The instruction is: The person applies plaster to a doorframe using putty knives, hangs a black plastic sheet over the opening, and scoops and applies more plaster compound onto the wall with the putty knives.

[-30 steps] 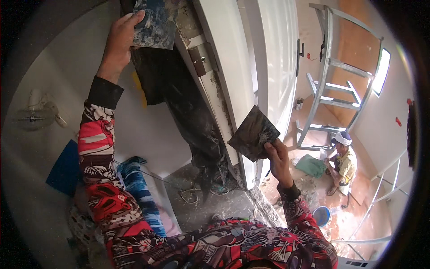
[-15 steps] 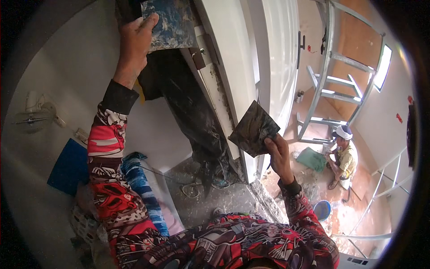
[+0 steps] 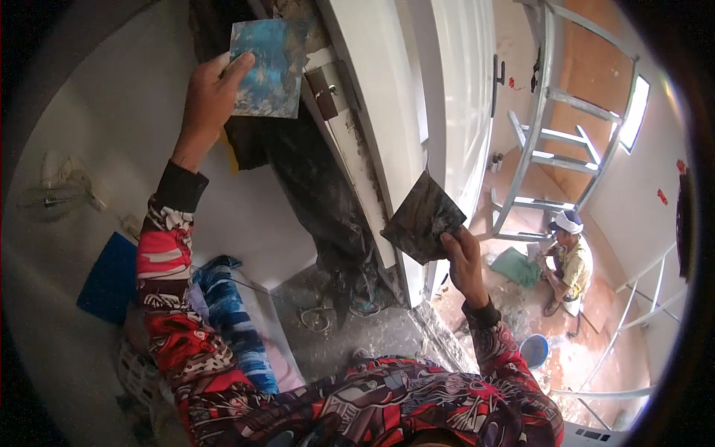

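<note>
My left hand [image 3: 205,104] is raised at the upper left, gripping one edge of a thin square spreader blade [image 3: 274,67], which is bluish and smeared. Its far edge is close to a brown metal bracket [image 3: 325,89] on the rough strip of wall beside the white door frame [image 3: 372,112]. Whether the blade touches the wall I cannot tell. Lower down at the right, my right hand [image 3: 467,268] pinches the corner of a dark, smeared square plate [image 3: 423,217], tilted like a diamond in front of the white frame.
Below the bracket hangs a dark sheet [image 3: 313,179]. A rolled blue-and-white bundle [image 3: 232,320] and a blue panel [image 3: 112,279] are at the left. On the right are a metal ladder [image 3: 540,141], a crouching person [image 3: 572,264], a green sack [image 3: 515,267] and a blue bucket [image 3: 534,350].
My left hand has come down and slightly left with the spreader blade, showing more of the bracket. My right hand and the dark plate have stayed nearly in place.
</note>
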Available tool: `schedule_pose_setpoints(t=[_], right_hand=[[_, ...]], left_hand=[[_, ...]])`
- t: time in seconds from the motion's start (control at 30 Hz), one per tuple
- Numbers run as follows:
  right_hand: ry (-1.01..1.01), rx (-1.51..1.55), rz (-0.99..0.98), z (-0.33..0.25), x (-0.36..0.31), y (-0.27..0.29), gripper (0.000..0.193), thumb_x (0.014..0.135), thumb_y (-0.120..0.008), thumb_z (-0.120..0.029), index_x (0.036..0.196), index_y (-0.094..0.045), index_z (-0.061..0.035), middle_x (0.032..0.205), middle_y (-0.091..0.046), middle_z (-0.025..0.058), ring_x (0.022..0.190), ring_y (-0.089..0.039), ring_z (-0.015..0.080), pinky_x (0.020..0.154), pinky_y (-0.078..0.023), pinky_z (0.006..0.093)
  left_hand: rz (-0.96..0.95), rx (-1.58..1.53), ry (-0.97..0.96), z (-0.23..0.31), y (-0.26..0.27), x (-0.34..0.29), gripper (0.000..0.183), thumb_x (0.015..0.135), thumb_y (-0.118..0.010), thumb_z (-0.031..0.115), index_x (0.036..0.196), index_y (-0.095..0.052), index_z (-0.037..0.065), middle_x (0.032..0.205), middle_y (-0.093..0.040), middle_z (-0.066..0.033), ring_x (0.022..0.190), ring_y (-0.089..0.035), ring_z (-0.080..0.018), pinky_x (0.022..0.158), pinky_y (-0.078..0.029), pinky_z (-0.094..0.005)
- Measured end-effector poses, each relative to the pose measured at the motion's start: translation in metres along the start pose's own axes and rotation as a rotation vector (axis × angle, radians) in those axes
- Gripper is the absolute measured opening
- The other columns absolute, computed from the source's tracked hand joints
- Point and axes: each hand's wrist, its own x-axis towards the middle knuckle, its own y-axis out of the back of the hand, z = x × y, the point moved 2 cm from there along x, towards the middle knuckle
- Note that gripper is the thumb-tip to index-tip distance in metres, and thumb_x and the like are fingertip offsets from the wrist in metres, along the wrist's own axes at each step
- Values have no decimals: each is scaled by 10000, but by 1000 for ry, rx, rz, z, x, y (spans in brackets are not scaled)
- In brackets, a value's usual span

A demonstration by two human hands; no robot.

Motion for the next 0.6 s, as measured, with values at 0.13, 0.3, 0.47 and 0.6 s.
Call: schedule_pose_setpoints(t=[0.13, 0.3, 0.47, 0.6], right_hand=[[-62, 99, 25, 9, 4, 0, 326, 1026, -461, -136, 1253, -521, 90, 1081, -655, 107, 873, -645, 148, 735, -559, 301], [-18, -13, 18, 13, 6, 3, 328, 1027, -462, -142, 1252, -521, 89, 1071, -655, 109, 865, -646, 150, 736, -562, 304], [-1, 8, 38, 19, 7, 8, 328, 1025, -468, -145, 1247, -523, 91, 1040, -657, 104, 860, -638, 144, 743, -556, 298], [-31, 41, 34, 20, 8, 9, 314, 1023, -469, -137, 1229, -538, 90, 1034, -662, 98, 874, -629, 133, 762, -543, 291]], left_hand=[[-128, 156, -51, 27, 13, 0, 330, 983, -600, 287, 886, -629, -27, 667, -577, -38, 601, -489, -66, 557, -413, -298], [-209, 235, -216, 44, 24, 9, 359, 989, -590, 320, 913, -641, -28, 717, -634, -25, 656, -570, -63, 612, -462, -264], [-178, 162, -177, 56, 32, 16, 293, 957, -629, 237, 1021, -651, -48, 789, -690, -123, 694, -626, -99, 618, -479, -268], [-187, 375, -260, 58, 41, 16, 304, 957, -628, 238, 1036, -640, -55, 790, -685, -150, 720, -640, -118, 646, -495, -284]])
